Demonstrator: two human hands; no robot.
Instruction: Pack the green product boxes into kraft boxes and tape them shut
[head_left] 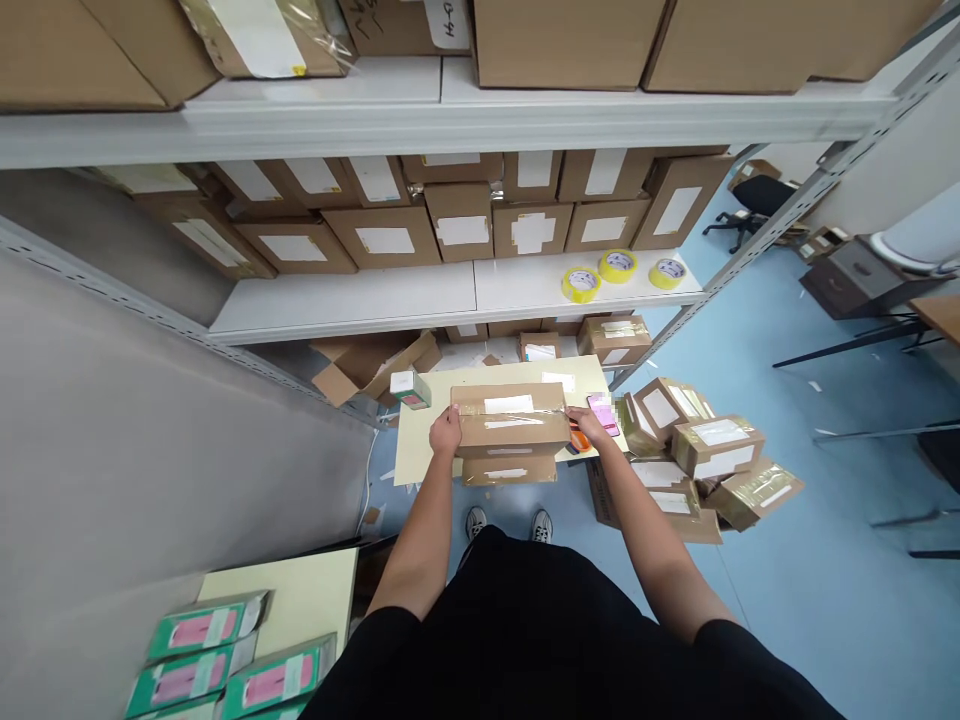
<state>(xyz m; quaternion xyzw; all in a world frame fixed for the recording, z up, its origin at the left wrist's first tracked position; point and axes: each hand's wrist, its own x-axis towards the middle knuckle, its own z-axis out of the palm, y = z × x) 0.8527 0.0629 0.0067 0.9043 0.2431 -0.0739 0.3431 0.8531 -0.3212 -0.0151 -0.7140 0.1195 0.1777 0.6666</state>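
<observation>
A taped cardboard box (512, 438) with white labels is held between my hands, above the pale yellow table (420, 450). My left hand (445, 432) grips its left end. My right hand (587, 422) grips the upper right end. Just below it in view, a second taped cardboard box (510, 470) shows at the table's near edge, partly hidden by the first. An orange object (578, 438), perhaps a tape dispenser, lies beside my right hand, partly covered. Close by is a pink-screened phone (604, 414). A small white and green carton (410, 389) stands at the table's left.
Labelled cardboard boxes (461, 225) fill the shelf ahead, with yellow tape rolls (581, 285) at its front edge. Parcels (716, 450) are piled on the floor to the right. An open carton (375, 365) sits behind the table. Green packages (270, 680) lie on a table at lower left.
</observation>
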